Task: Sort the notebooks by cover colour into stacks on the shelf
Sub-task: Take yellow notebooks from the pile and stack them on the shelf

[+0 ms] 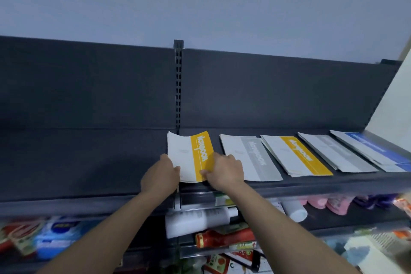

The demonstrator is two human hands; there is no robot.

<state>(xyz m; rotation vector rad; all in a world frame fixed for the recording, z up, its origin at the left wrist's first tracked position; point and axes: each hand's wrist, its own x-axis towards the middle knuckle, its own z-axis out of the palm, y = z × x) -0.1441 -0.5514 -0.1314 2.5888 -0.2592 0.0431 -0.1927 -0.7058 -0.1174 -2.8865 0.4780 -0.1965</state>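
Head view: both hands hold a yellow notebook at the left end of a row on the dark shelf. The left hand grips its left edge, and the right hand pinches its near right corner, so the cover bows. To its right lie four stacks side by side: a grey stack, a yellow stack, a second grey stack and a blue stack.

Dark shelf, yellow notebooks at left, then grey, yellow, grey, seemingly blue stacks alongside.
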